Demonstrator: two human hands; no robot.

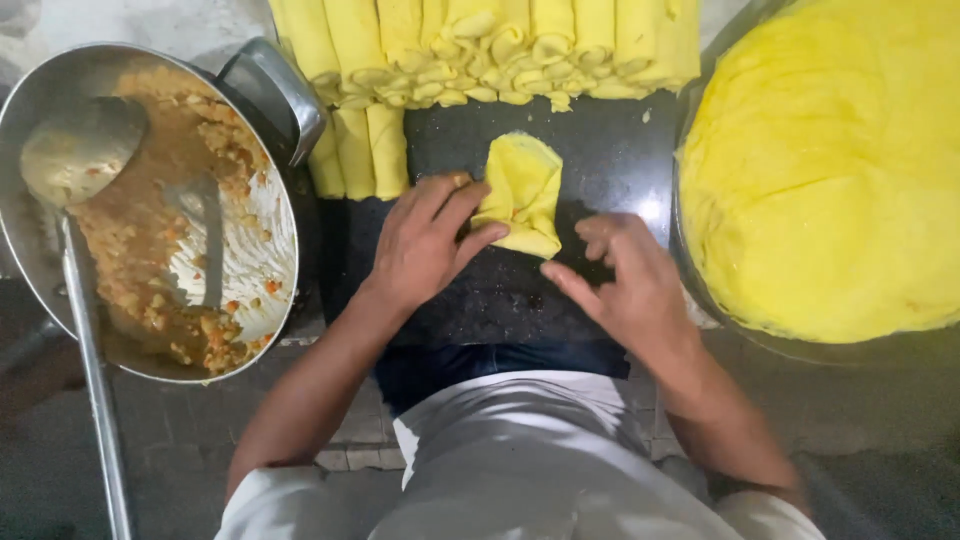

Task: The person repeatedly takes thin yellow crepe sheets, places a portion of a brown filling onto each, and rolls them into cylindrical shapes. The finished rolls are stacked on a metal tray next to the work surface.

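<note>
A yellow crepe wrapper (525, 185), partly folded, lies on a dark stone slab (610, 160) in the middle. My left hand (425, 240) presses on its left side with the fingers over the folded edge. My right hand (625, 280) hovers at its lower right corner, fingers curled and apart, just touching or near the wrapper's bottom edge.
Several finished yellow rolls (480, 50) are stacked along the far edge, more at the left (360, 150). A large steel pan (40, 260) on the left holds brown filling and a ladle (80, 160). A stack of flat yellow crepes (830, 170) fills a wide pan at the right.
</note>
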